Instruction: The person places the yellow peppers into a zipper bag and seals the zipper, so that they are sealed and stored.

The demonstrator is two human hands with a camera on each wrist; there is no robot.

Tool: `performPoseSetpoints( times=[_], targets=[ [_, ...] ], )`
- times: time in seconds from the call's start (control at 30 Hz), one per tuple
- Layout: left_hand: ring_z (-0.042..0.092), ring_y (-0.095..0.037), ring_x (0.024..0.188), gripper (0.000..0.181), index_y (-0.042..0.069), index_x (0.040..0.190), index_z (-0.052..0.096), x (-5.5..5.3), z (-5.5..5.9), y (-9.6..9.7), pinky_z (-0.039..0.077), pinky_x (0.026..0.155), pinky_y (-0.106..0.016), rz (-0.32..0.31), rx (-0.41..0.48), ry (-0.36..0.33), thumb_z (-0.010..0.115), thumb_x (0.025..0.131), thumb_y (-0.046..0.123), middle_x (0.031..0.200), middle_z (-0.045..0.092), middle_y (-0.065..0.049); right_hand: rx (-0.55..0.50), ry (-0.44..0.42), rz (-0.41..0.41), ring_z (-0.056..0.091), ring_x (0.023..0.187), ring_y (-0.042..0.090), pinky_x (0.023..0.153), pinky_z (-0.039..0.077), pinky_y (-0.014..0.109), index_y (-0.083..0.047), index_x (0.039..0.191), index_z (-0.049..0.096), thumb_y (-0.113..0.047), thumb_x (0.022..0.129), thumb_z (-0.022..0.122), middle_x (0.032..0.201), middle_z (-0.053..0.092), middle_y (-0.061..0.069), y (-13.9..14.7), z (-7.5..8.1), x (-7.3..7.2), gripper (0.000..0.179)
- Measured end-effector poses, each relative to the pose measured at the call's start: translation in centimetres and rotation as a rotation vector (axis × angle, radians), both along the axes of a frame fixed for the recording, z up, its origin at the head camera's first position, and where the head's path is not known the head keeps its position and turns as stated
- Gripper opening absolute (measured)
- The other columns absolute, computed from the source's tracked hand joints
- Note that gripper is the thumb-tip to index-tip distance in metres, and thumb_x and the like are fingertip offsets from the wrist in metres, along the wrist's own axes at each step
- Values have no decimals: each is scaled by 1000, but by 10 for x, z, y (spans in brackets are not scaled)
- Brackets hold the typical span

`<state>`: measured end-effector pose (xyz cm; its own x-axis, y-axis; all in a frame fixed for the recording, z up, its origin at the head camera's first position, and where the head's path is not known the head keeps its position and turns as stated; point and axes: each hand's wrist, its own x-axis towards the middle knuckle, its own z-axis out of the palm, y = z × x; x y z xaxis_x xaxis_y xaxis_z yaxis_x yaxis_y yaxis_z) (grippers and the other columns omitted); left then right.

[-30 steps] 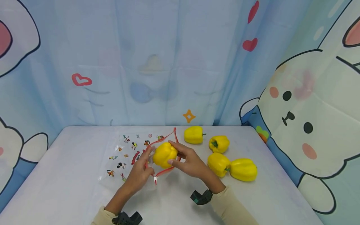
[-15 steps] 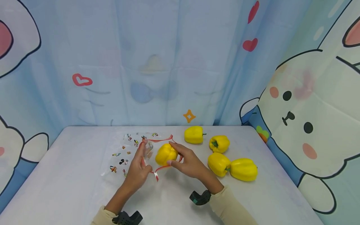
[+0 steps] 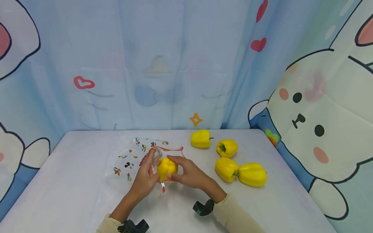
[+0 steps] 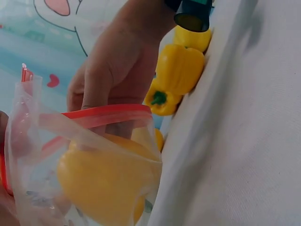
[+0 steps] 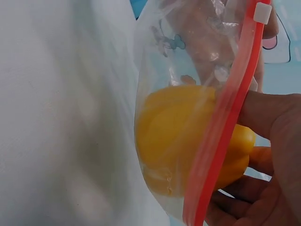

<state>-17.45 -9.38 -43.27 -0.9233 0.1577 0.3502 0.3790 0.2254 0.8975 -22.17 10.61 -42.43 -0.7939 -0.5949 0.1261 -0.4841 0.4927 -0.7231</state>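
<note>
A clear zip bag (image 3: 137, 157) with cartoon prints and a red zip strip (image 5: 221, 136) lies across the left-middle of the table, its mouth spread toward the right. My left hand (image 3: 144, 178) grips the bag's edge near the mouth. Between thumb and fingers my right hand (image 3: 190, 173) holds a yellow bell pepper (image 3: 167, 168). Most of that pepper (image 5: 174, 136) is inside the bag's mouth, seen through the film in the right wrist view. From the left wrist, the right hand (image 4: 117, 70) reaches down past the red strip onto the pepper. A white slider (image 5: 262, 12) sits on the strip.
Several more yellow bell peppers rest on the right of the white table: one at the back (image 3: 200, 139), one behind the front pair (image 3: 227, 148), and two side by side (image 3: 226, 169). A printed curtain (image 3: 163, 64) hangs behind the table.
My right hand has moved left and slightly down, bringing the bell pepper farther into the bag's mouth. The left hand keeps its hold, and the bag's opening has shifted shape around the pepper.
</note>
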Motion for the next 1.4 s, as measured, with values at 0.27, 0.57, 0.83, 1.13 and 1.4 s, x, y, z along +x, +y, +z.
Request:
performPoseSetpoints(
  times=[0.27, 0.57, 0.83, 1.13, 1.4],
  targets=[
    [20, -31, 144, 82, -2, 153, 19, 0, -1, -1, 24, 109, -40, 8, -19, 32, 55, 80, -12, 160, 18, -12, 30, 60, 10, 45, 129, 21, 105, 39, 39, -6, 144, 47, -22, 85, 75, 143, 49, 6, 2, 1, -1, 68],
    [20, -32, 144, 80, -6, 152, 18, 2, 0, -2, 23, 110, -43, 29, -26, 25, 54, 81, -12, 159, 17, -17, 59, 64, 1, 35, 138, 25, 108, 33, 45, -7, 145, 46, -25, 84, 77, 146, 46, 4, 3, 3, 1, 71],
    [31, -35, 139, 79, -6, 152, 18, 3, 2, -4, 31, 105, -42, 34, -7, 42, 53, 82, -13, 157, 21, -19, 68, 110, -21, 38, 137, 25, 108, 34, 43, -8, 145, 46, -28, 85, 74, 145, 47, 6, 4, 8, 3, 69],
    [42, -37, 132, 80, -5, 153, 14, 2, 7, -8, 40, 98, -36, 9, 44, 76, 50, 81, -17, 158, 20, -17, 42, 153, -45, 36, 138, 22, 108, 34, 42, -9, 145, 46, -23, 90, 70, 146, 47, 5, 3, 18, 5, 62],
    [37, -31, 136, 83, 4, 155, 14, -4, 15, -12, 43, 98, -36, -8, 89, 68, 46, 81, -16, 159, 17, -12, 12, 200, -24, 35, 139, 23, 109, 33, 43, -6, 144, 47, -21, 92, 67, 146, 46, 8, -2, 30, 2, 58]
  ],
)
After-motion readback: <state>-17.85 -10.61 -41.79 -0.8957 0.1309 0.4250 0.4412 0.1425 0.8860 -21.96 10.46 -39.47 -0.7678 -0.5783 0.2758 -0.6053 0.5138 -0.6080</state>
